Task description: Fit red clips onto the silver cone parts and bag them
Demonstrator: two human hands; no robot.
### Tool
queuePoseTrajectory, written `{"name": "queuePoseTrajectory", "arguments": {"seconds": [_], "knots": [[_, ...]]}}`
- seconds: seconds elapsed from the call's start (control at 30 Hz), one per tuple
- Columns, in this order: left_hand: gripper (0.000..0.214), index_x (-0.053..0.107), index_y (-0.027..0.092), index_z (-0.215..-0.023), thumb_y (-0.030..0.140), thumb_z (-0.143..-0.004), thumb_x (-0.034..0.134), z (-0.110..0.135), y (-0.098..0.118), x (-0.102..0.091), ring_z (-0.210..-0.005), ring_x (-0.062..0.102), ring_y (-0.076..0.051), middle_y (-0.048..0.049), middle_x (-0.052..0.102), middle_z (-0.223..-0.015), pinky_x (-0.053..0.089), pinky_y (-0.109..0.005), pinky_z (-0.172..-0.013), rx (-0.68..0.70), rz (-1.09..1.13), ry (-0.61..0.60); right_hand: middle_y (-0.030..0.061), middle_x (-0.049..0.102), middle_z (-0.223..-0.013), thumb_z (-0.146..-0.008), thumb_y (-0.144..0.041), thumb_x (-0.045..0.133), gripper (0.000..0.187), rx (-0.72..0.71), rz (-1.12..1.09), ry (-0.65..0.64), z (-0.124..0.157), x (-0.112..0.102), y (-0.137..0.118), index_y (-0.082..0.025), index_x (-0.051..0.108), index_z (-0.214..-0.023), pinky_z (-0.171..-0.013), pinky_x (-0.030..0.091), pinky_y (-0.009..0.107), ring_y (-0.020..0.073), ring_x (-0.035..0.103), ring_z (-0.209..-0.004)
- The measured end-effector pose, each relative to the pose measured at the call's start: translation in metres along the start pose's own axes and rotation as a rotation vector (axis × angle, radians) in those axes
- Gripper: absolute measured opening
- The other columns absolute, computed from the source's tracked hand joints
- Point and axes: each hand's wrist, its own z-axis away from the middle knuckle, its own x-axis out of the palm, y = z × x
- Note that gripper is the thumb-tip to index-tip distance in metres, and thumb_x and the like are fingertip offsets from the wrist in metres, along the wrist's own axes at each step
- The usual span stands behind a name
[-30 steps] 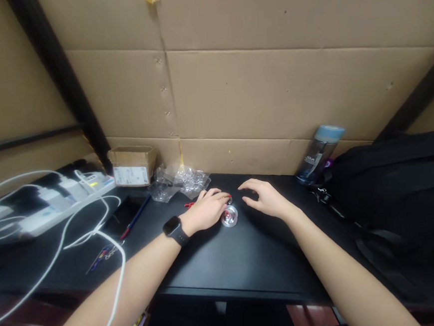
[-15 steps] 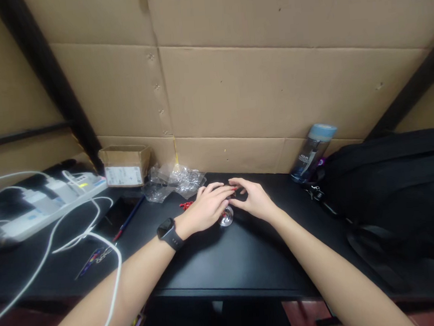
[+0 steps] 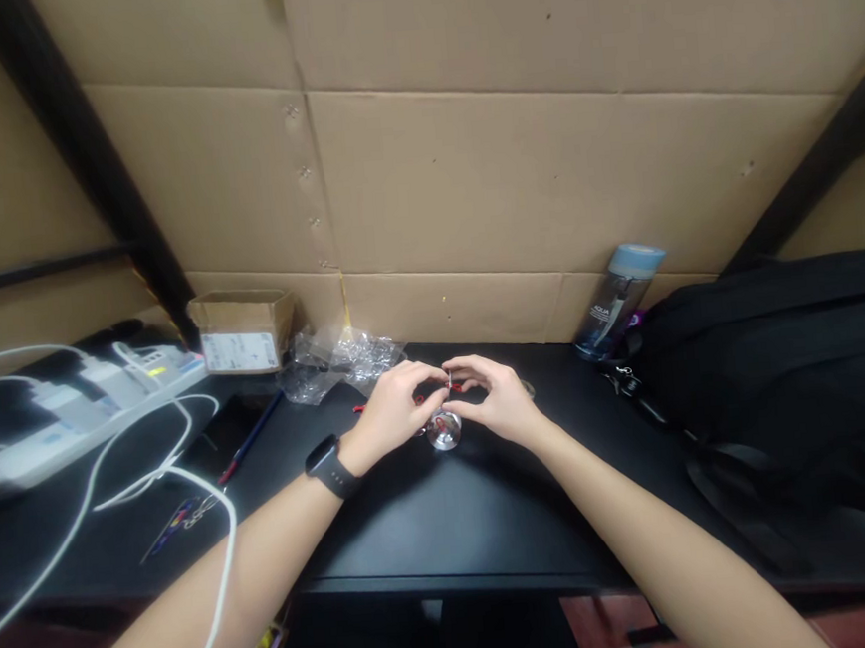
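My left hand (image 3: 407, 403), with a dark watch (image 3: 330, 465) on its wrist, is closed in a pinch above the table. Facing it, my right hand (image 3: 496, 399) pinches from the other side. Between the fingertips shows a small red piece with a thin silvery part (image 3: 453, 386); its kind is too small to tell. Just below the fingers a shiny round silver object (image 3: 445, 431) sits on the black table (image 3: 455, 522), with red reflected on it or inside it. More red bits (image 3: 359, 408) peek out left of my left hand, which partly covers them.
Behind lie crumpled clear plastic (image 3: 346, 361) and an open cardboard box (image 3: 242, 331). At left are a power strip (image 3: 102, 410) with white cables, a phone-like dark slab, a pen (image 3: 251, 436) and a keyring. A bottle (image 3: 616, 301) and black backpack (image 3: 789, 386) stand right.
My left hand has drawn back from lying over the right fingers to a pinch facing them. The red-and-silver piece now shows between both hands. The view has shifted slightly.
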Motion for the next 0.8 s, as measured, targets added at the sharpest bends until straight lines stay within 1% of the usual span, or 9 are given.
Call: {"name": "queuePoseTrajectory", "arguments": {"seconds": [0.13, 0.27, 0.4, 0.5, 0.57, 0.63, 0.67, 0.7, 0.8], "knots": [[0.01, 0.073, 0.021, -0.096, 0.02, -0.091, 0.065, 0.002, 0.002, 0.004, -0.089, 0.071, -0.019, -0.0018, 0.078, -0.096, 0.055, -0.033, -0.088, -0.05, 0.076, -0.004, 0.0061, 0.076, -0.113, -0.077, -0.028, 0.087, 0.049, -0.02, 0.002, -0.005, 0.002, 0.003, -0.007, -0.025, 0.068, -0.122, -0.091, 0.064, 0.038, 0.0232, 0.075, -0.102], [0.01, 0.073, 0.02, -0.091, 0.016, -0.085, 0.066, 0.003, 0.007, 0.002, -0.082, 0.072, -0.016, 0.0006, 0.077, -0.089, 0.055, -0.029, -0.084, -0.14, 0.174, 0.026, 0.0059, 0.076, -0.109, -0.078, -0.025, 0.085, 0.044, -0.096, 0.113, -0.01, 0.001, -0.001, -0.013, -0.024, 0.07, -0.119, -0.087, 0.063, 0.038, 0.0224, 0.074, -0.096], [0.01, 0.074, 0.02, -0.086, 0.015, -0.08, 0.068, 0.001, 0.005, -0.004, -0.081, 0.071, -0.016, 0.0014, 0.077, -0.086, 0.054, -0.027, -0.08, -0.16, 0.158, 0.073, 0.0065, 0.076, -0.11, -0.075, -0.025, 0.086, 0.044, -0.151, 0.203, -0.001, -0.001, -0.007, -0.016, -0.024, 0.071, -0.116, -0.083, 0.062, 0.038, 0.0218, 0.073, -0.092], [0.007, 0.075, 0.02, -0.084, 0.018, -0.081, 0.069, -0.004, -0.001, -0.013, -0.081, 0.072, -0.017, 0.0004, 0.078, -0.085, 0.053, -0.028, -0.08, -0.165, 0.109, 0.118, 0.006, 0.076, -0.103, -0.074, -0.027, 0.086, 0.045, -0.092, 0.163, 0.042, -0.002, -0.013, -0.015, -0.022, 0.07, -0.116, -0.085, 0.063, 0.038, 0.0215, 0.074, -0.09], [0.008, 0.076, 0.02, -0.085, 0.021, -0.083, 0.069, -0.007, -0.009, -0.022, -0.083, 0.073, -0.018, -0.0006, 0.079, -0.086, 0.054, -0.029, -0.081, -0.16, 0.081, 0.113, 0.0055, 0.076, -0.101, -0.074, -0.028, 0.085, 0.045, -0.031, 0.125, 0.043, -0.004, -0.018, -0.011, -0.021, 0.07, -0.116, -0.087, 0.063, 0.038, 0.0208, 0.074, -0.089], [0.014, 0.077, 0.02, -0.096, 0.023, -0.085, 0.068, -0.01, -0.021, -0.033, -0.086, 0.074, -0.018, -0.001, 0.08, -0.091, 0.054, -0.029, -0.084, -0.109, 0.02, 0.035, 0.0058, 0.075, -0.103, -0.076, -0.026, 0.083, 0.044, -0.019, 0.175, 0.007, -0.005, -0.028, -0.007, -0.021, 0.07, -0.117, -0.087, 0.063, 0.037, 0.0205, 0.074, -0.09], [0.021, 0.077, 0.021, -0.105, 0.023, -0.086, 0.067, -0.011, -0.028, -0.039, -0.085, 0.074, -0.018, -0.0008, 0.08, -0.092, 0.054, -0.03, -0.085, -0.072, -0.042, -0.03, 0.006, 0.075, -0.104, -0.076, -0.024, 0.082, 0.043, -0.031, 0.236, -0.017, -0.006, -0.034, -0.004, -0.021, 0.071, -0.118, -0.086, 0.062, 0.037, 0.0203, 0.073, -0.091], [0.024, 0.078, 0.022, -0.108, 0.022, -0.087, 0.066, -0.011, -0.035, -0.044, -0.086, 0.074, -0.019, -0.0013, 0.081, -0.094, 0.054, -0.031, -0.085, -0.025, -0.118, -0.101, 0.0062, 0.074, -0.105, -0.076, -0.023, 0.081, 0.043, -0.04, 0.305, -0.032, -0.007, -0.042, -0.001, -0.021, 0.071, -0.117, -0.085, 0.062, 0.036, 0.02, 0.072, -0.09], [0.019, 0.08, 0.023, -0.095, 0.02, -0.088, 0.063, -0.01, -0.056, -0.056, -0.085, 0.075, -0.02, -0.0023, 0.081, -0.095, 0.053, -0.03, -0.083, 0.039, -0.24, -0.272, 0.0064, 0.076, -0.104, -0.075, -0.022, 0.081, 0.042, 0.021, 0.471, -0.08, -0.009, -0.066, 0.006, -0.02, 0.073, -0.117, -0.078, 0.06, 0.034, 0.0193, 0.071, -0.084]]}}
